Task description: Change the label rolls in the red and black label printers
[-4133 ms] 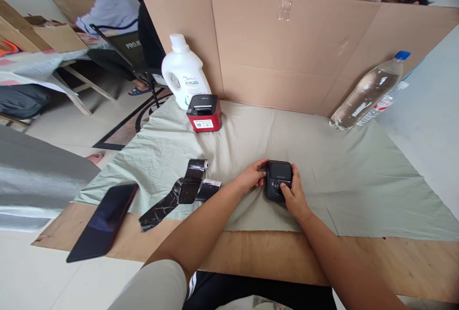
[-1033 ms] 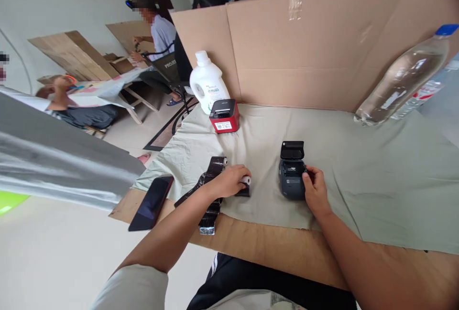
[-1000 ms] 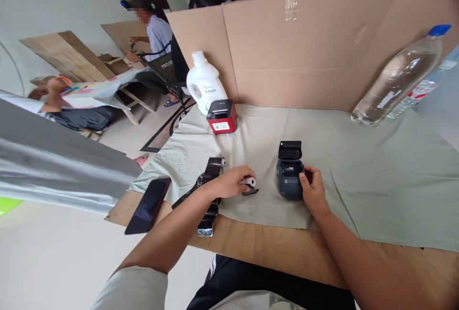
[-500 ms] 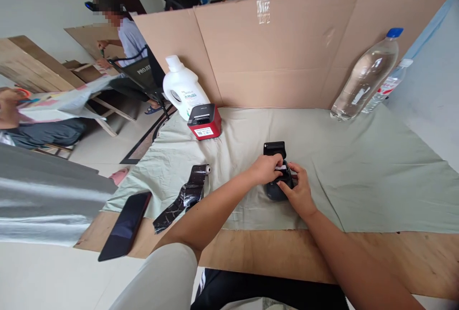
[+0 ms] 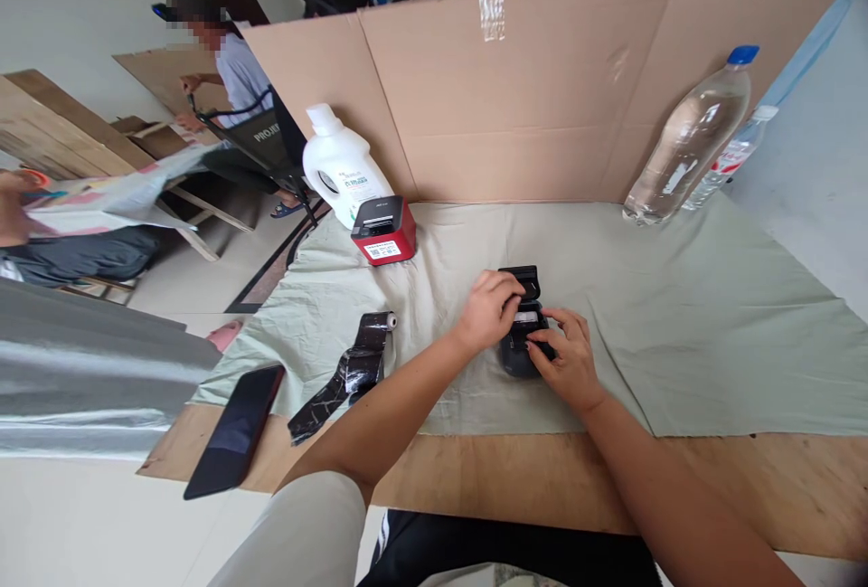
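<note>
A small dark label printer (image 5: 521, 361) sits on the cloth in front of me with its hinged lid (image 5: 523, 279) swung up. A white paper roll (image 5: 524, 317) shows inside its bay. My left hand (image 5: 489, 307) has curled fingers at the raised lid, with the thumb and fingertips on its near edge. Gripping the printer's right side is my right hand (image 5: 566, 356), its thumb over the front edge and the fingers along the side. The fingers cover that side of the body.
Left on the cloth lie a loosened black ribbon roll (image 5: 367, 356) and a phone (image 5: 234, 431). A red-and-black printer box (image 5: 384, 232) stands before a white jug (image 5: 345, 166). Clear bottles (image 5: 692, 144) lean right against a cardboard screen (image 5: 515, 108). Other people sit beyond at left.
My left hand has moved from inside the printer's bay up and left to the lid, uncovering the white roll. My right hand stays on the printer. The view has shifted slightly.
</note>
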`<state>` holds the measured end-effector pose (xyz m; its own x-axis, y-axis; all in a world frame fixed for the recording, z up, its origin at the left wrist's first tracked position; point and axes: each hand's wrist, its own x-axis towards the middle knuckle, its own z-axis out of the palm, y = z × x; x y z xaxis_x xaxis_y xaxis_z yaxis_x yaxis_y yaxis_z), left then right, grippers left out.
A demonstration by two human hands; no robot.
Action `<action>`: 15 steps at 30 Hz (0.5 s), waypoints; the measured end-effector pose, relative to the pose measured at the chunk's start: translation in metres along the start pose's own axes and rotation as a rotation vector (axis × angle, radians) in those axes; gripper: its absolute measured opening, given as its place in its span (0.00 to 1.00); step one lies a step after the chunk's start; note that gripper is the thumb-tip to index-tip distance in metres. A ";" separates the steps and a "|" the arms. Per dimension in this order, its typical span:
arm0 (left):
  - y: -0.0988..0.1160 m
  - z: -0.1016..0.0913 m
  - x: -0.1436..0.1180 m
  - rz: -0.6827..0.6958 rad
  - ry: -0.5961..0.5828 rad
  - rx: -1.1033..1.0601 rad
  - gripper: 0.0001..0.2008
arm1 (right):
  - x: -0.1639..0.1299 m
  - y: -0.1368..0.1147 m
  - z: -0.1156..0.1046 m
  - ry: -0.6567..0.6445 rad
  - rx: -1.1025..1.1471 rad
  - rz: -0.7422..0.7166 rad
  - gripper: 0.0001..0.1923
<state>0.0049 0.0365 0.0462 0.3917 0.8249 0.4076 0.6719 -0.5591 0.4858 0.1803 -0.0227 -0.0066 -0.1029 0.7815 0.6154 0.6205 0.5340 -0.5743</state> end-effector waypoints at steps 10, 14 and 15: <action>0.003 0.009 -0.025 -0.054 0.035 -0.126 0.28 | 0.001 -0.003 -0.009 -0.080 -0.095 -0.095 0.04; 0.019 0.018 -0.057 -0.039 0.008 -0.115 0.25 | 0.001 -0.003 -0.009 -0.084 -0.154 -0.128 0.04; 0.020 0.021 -0.063 -0.033 0.003 -0.111 0.24 | 0.001 -0.003 -0.009 -0.084 -0.156 -0.129 0.04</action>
<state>0.0072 -0.0247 0.0141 0.3685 0.8427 0.3925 0.6107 -0.5378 0.5813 0.1853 -0.0267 0.0008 -0.2496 0.7379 0.6271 0.7104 0.5796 -0.3992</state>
